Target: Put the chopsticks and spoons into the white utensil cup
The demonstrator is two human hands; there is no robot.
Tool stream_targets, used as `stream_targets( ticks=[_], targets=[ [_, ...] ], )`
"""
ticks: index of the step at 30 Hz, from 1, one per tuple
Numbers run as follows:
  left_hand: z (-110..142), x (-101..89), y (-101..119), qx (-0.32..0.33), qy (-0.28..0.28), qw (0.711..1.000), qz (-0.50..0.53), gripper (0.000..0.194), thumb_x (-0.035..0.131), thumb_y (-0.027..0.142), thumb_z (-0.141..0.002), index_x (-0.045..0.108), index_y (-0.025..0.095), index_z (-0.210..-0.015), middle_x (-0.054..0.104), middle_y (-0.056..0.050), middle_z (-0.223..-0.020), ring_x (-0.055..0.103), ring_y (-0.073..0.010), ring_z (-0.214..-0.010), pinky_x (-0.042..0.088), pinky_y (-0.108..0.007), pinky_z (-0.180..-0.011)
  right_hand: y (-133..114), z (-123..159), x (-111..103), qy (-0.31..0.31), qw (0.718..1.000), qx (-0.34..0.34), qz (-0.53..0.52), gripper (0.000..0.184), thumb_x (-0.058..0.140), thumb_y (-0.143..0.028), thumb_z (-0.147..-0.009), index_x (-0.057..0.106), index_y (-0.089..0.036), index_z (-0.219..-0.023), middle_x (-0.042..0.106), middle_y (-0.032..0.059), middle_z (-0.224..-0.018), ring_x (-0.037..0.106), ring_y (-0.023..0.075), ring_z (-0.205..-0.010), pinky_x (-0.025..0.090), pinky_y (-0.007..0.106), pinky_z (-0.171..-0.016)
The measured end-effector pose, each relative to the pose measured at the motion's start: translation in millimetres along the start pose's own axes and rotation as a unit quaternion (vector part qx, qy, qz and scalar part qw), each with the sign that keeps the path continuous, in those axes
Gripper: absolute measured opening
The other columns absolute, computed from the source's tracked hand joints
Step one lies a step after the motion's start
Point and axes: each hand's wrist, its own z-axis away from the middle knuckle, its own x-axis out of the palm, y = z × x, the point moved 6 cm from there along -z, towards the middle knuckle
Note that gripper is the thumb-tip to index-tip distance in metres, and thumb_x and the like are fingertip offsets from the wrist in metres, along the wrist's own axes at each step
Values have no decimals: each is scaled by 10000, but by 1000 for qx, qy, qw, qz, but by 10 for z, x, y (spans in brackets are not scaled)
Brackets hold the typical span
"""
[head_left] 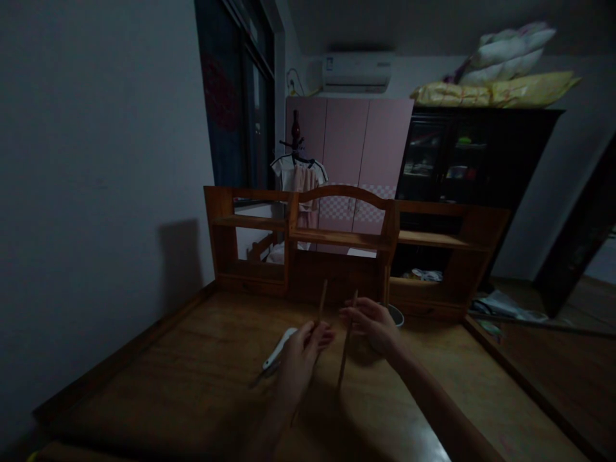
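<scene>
Two sticks [345, 350], one in left hand [303, 348], one in right hand [374, 323]

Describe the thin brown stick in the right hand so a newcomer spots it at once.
Find the long brown wooden shelf unit at the back of the yellowish-brown wooden tabletop. In front of its middle section, the right hand holds a thin, straight brown stick, lower end pointing down. Its lookalike, another thin brown stick, is in the left hand instead.
</scene>
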Motion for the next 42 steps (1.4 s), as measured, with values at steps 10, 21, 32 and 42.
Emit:
stream_targets(
  ticks=[10,21,32,42],
  targets=[
    [399,882,147,40,-87,993,74,197,584,286,-873,731,159,-907,728,-77,-1019,657,-230,-985,486,-291,-889,-763,758,-161,-34,988,-109,107,190,622,-302,-916,593,-205,-1077,679,78,-1102,658,206,-1007,532,273,-838],
    [426,1084,-131,52,-129,989,48,193,572,274,-891,743,194,-932,697,-70,-1003,640,-214,-975,471,-280,-854,-578,892,-427,-19,988,-88,124,209,674,-287,-875,667,-250,-1080,711,30,-1053,673,187,-965,541,256,-837],
    [381,1036,-264,29,-100,993,53,180,692,284,-772,767,165,-885,717,-90,-875,669,-234,-849,526,-285,-736,-564,895,-433,9,987,-91,131,179,709,-313,-839,723,-230,-997,716,50,-1011,681,225,-919,548,301,-814],
    [397,993,-339,35,-31,999,13,210,814,341,-634,759,181,-758,710,-48,-768,685,-214,-725,581,-280,-640,-578,971,-435,-9,989,-91,119,234,695,-286,-856,720,-267,-1089,715,44,-1055,671,226,-979,544,311,-860]
  ],
)
